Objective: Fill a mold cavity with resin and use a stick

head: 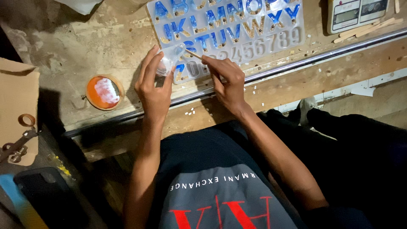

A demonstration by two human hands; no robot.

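So you are sitting at a big, rough wooden table (97, 38) that is dusty, scratched and full of little white crumbs. On it lies a wide, flat, see-through mold (229, 32) made of soft rubbery stuff, with letter and number shapes pressed into it. Many letter holes look shiny blue with gold sparkles, and the number holes look pale. A long, thin metal rail (296, 63) runs across the table just below the mold. Your left hand (152, 87) is wrapped around a small clear plastic cup (167, 63), tipped toward the bottom left corner of the mold. Your right hand (227, 80) pinches a thin wooden stick (193, 54) with its fingers closed tight on it, and the tip of the stick reaches to the lip of the cup. I think you do best if you tip the cup slowly and let the stick guide a thin drip into one shape, so nothing runs over the edges. Keep both hands low and steady. To the left sits a round orange lid (104, 92) with a white smear inside. At the top right is a small grey scale (356, 13), with a few flat wooden sticks (366, 29) beside it. At the far left lie brown cardboard (17, 101) and a small metal tool (17, 146).
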